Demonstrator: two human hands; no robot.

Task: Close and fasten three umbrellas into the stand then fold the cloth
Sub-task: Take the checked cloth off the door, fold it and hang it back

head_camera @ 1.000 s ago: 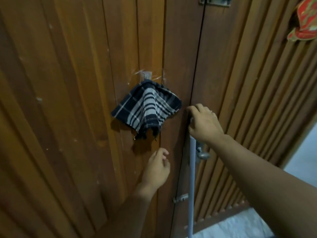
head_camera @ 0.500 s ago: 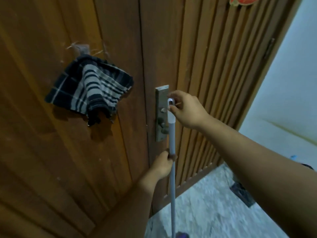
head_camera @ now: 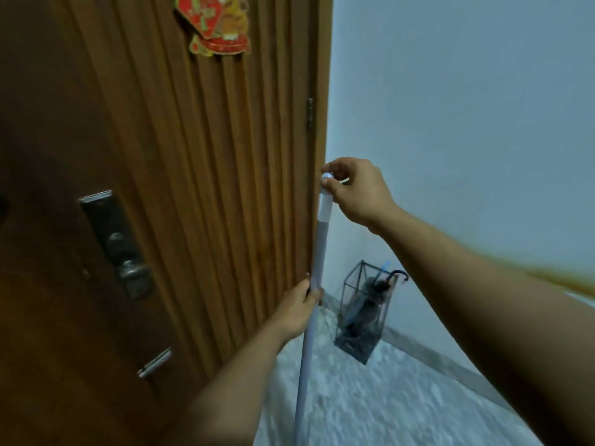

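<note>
- A long pale pole [head_camera: 317,262] is held upright just beside the edge of the wooden door [head_camera: 199,188]; whether it is an umbrella shaft or some other handle cannot be told
- Its capped top end is pinched by the right hand [head_camera: 352,191], thumb and fingers curled around the cap
- The shaft is gripped lower down by the left hand [head_camera: 297,312], fingers wrapped round it
- The wire stand [head_camera: 362,320] is seen on the speckled floor [head_camera: 386,407] against the pale wall [head_camera: 467,123], near the door's hinge side and apart from the pole
- Dark closed umbrellas [head_camera: 370,300] are already lodged in the stand, a hooked handle showing at its top; their number and whether they are fastened cannot be made out
- The cloth is not in view here, so its folding is judged to be still outstanding
- The umbrella part is judged largely done, the cloth part left
- A red paper decoration [head_camera: 215,25] is stuck high on the door, and a metal lock plate [head_camera: 114,243] is set on its left part
</note>
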